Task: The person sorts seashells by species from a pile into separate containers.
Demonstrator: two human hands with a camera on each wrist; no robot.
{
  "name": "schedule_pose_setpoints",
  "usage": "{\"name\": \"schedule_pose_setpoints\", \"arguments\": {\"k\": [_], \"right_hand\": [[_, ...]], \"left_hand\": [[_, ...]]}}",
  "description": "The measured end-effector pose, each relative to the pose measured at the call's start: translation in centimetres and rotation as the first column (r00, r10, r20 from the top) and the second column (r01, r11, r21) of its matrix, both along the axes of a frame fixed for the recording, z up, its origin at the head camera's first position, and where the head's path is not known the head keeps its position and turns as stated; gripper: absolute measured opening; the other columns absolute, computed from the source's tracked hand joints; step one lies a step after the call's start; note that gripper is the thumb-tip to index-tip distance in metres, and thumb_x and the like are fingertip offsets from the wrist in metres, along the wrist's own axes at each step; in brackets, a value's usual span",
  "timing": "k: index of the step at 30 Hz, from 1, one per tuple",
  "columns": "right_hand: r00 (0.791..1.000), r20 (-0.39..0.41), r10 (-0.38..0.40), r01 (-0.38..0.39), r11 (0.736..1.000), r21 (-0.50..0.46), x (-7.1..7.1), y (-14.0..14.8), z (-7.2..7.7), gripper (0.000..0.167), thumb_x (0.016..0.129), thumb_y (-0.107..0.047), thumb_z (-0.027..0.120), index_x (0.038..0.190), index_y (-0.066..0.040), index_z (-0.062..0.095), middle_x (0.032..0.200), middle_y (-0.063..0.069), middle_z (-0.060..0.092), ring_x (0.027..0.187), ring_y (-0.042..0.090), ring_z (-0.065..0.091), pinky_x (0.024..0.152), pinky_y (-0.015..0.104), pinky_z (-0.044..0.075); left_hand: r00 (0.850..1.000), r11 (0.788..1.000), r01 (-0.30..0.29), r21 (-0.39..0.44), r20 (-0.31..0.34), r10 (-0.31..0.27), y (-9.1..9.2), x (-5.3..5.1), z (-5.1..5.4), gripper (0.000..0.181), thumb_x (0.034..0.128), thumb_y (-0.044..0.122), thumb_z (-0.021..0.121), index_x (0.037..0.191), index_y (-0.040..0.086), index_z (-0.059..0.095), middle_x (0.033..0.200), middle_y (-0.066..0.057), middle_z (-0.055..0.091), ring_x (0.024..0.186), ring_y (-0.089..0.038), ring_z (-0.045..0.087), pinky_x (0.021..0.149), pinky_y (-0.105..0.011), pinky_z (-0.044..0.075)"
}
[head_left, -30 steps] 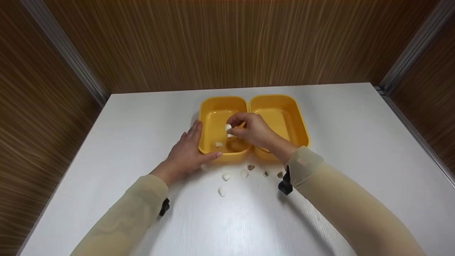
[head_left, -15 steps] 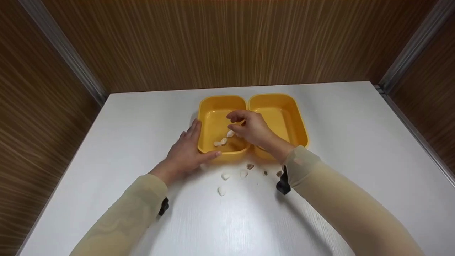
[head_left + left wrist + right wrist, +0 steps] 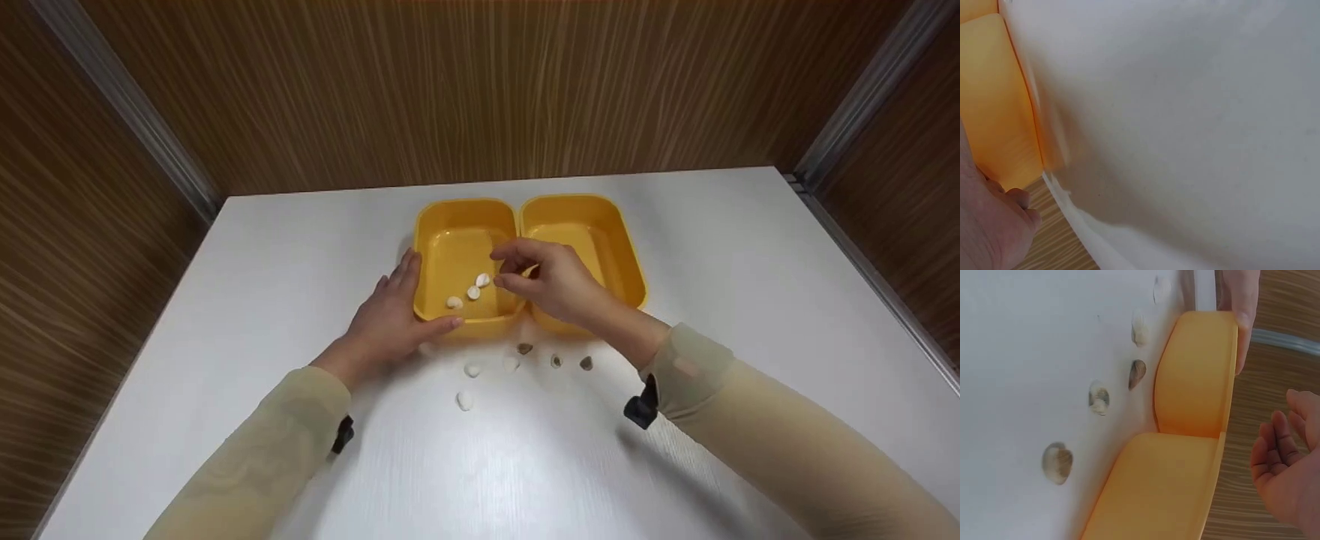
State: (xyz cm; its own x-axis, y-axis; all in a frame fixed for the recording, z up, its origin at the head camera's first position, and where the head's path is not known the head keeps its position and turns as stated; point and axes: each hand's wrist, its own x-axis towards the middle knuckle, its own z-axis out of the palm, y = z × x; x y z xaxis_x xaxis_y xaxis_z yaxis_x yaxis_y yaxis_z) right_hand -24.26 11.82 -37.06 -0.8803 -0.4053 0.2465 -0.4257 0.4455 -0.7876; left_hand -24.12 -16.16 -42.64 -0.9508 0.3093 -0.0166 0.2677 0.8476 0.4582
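Note:
In the head view my left hand [image 3: 384, 313] rests against the near left corner of the left yellow box [image 3: 459, 251]. Its fingers lie straight along the side wall and the thumb lies on the front rim. Three pale seashells [image 3: 473, 292] lie inside this box near its front. Over the divide between the two boxes hovers my right hand [image 3: 559, 283], fingers loosely bent, thumb and index finger apart with nothing between them. The right wrist view also shows that hand [image 3: 1292, 467] holding nothing. The right yellow box [image 3: 581, 238] is partly hidden by the right hand.
Several shells lie on the white table [image 3: 300, 247] in front of the boxes, among them a white shell [image 3: 465, 400] and a brown shell [image 3: 586, 363]. A wood-grain panel [image 3: 480, 90] stands behind the table, with more panels at both sides.
The right hand has let go of a white shell, which now lies in the left box beside the others. The hand has then drawn off to the right. The left hand has stayed put.

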Motion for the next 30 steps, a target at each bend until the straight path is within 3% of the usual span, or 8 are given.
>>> {"name": "schedule_pose_setpoints", "arguments": {"k": [7,14,21,30], "right_hand": [[0.997,-0.006,0.072,-0.072,0.997,0.001,2.7,1.5,-0.5,0.025,0.098,-0.008,0.077,0.122,-0.006,0.075,0.092,0.002,0.073,0.081,0.018,0.063,0.074,0.028,0.054],[0.989,0.051,0.138,-0.137,0.99,-0.026,5.0,2.4,-2.2,0.026,0.097,-0.006,0.077,0.123,-0.004,0.073,0.089,0.002,0.072,0.075,0.023,0.067,0.063,0.021,0.051],[0.981,0.106,0.162,-0.16,0.987,-0.027,6.3,2.7,-3.5,0.028,0.096,-0.011,0.081,0.122,-0.007,0.073,0.087,0.0,0.073,0.073,0.014,0.062,0.066,0.02,0.05],[0.969,0.163,0.183,-0.183,0.983,-0.018,7.4,2.5,-5.0,0.031,0.095,-0.005,0.079,0.124,0.002,0.069,0.088,0.002,0.074,0.078,0.013,0.068,0.069,0.023,0.055]], "left_hand": [[1.0,1.0,0.005,-0.01,-0.007,-0.006,-0.1,-0.1,-0.1,0.135,0.0815,0.095,0.052,0.171,0.01,-0.002,0.179,-0.007,-0.002,0.162,-0.032,0.014,0.131,-0.046,0.011],[1.0,1.0,0.004,-0.012,-0.001,-0.004,0.0,-0.1,-0.1,0.135,0.0814,0.095,0.053,0.171,0.01,-0.002,0.179,-0.007,-0.001,0.163,-0.03,0.014,0.131,-0.045,0.011],[1.0,1.0,0.01,0.001,-0.013,-0.01,0.1,0.0,-0.1,0.131,0.0847,0.089,0.058,0.171,0.009,-0.001,0.179,-0.008,0.001,0.162,-0.03,0.015,0.131,-0.045,0.011],[1.0,1.0,0.015,0.012,-0.016,-0.014,0.1,0.0,-0.1,0.132,0.0837,0.091,0.057,0.171,0.008,0.001,0.179,-0.009,0.002,0.162,-0.034,0.016,0.13,-0.05,0.015]]}}
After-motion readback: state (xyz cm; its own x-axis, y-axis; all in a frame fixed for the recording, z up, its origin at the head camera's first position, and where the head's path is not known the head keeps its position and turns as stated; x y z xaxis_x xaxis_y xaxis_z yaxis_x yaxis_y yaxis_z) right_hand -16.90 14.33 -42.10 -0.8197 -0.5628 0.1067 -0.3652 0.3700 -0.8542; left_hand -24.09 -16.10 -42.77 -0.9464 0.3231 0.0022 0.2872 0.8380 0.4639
